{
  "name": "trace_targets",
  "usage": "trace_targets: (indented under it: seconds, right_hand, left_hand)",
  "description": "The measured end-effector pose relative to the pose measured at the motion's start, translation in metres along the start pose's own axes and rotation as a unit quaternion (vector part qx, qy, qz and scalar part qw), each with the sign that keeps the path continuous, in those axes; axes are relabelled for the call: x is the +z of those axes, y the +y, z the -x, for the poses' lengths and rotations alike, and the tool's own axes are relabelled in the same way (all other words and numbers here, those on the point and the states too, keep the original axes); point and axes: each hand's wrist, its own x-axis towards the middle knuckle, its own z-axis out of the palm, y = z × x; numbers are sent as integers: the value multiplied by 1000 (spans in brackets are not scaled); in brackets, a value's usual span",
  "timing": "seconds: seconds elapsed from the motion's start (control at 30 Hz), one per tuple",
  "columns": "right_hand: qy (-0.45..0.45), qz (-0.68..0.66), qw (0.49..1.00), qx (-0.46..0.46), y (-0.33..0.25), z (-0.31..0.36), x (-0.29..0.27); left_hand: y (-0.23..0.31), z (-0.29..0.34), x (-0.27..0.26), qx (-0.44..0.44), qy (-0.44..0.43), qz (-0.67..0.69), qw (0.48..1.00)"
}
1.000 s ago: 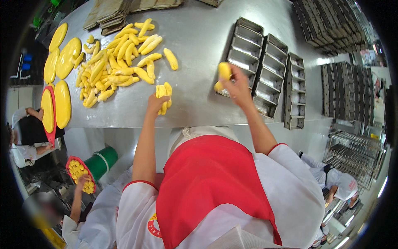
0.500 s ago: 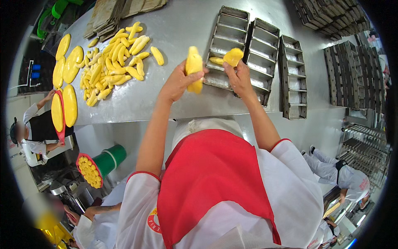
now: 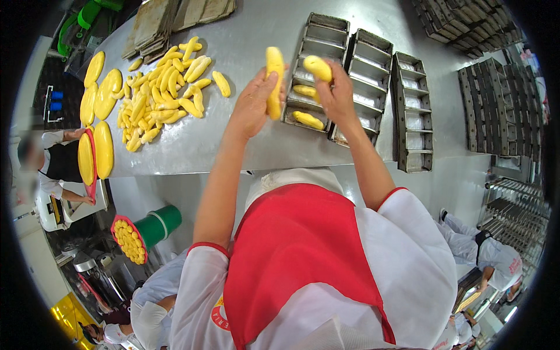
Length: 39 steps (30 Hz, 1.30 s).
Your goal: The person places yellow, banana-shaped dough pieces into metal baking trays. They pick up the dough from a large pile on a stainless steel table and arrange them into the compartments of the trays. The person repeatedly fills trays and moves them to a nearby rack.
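My left hand (image 3: pixel 255 100) is closed round a long yellow dough roll (image 3: pixel 274 81), held upright above the steel table. Another yellow dough roll (image 3: pixel 317 68) is gripped in my right hand (image 3: pixel 339 96), over the left-hand loaf tin strip (image 3: pixel 324 36). In that strip, one dough roll (image 3: pixel 308 120) lies in the nearest compartment and a second (image 3: pixel 305 91) in the compartment beyond it. My right hand hides part of the strip. To the left, many loose dough rolls (image 3: pixel 157 93) lie in a heap, with a single one (image 3: pixel 221 84) at its right side.
Two more tin strips (image 3: pixel 373 52) (image 3: pixel 414 111) stand to the right, with stacked tins (image 3: pixel 496 105) beyond. Flat yellow dough slabs (image 3: pixel 104 149) line the table's left end. Worn boards (image 3: pixel 151 26) lie at the back. A co-worker (image 3: pixel 55 163) handles a red tray at left.
A dough roll now shows in the strip's nearest compartment, where none showed before. Both hands have lifted slightly away from me. The piece in my right hand looks rounder than the flattened one earlier.
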Motion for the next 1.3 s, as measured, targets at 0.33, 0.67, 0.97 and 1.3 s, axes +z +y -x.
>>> trace_targets:
  seconds: [0.33, 0.67, 0.97, 1.3]
  right_hand:
    - [-147, -121, 972, 139, 16, -22, 26]
    - [-52, 484, 871, -68, 104, -80, 11]
    - [-289, 21, 952, 103, 74, -46, 233]
    - [-315, 167, 928, 108, 91, -38, 366]
  left_hand:
    - [-10, -25, -8, 50, 24, 0, 998]
    - [10, 12, -126, -9, 126, -159, 979]
    - [-74, 78, -269, -92, 338, -200, 915]
    - [-47, -15, -342, -4, 379, -728, 571]
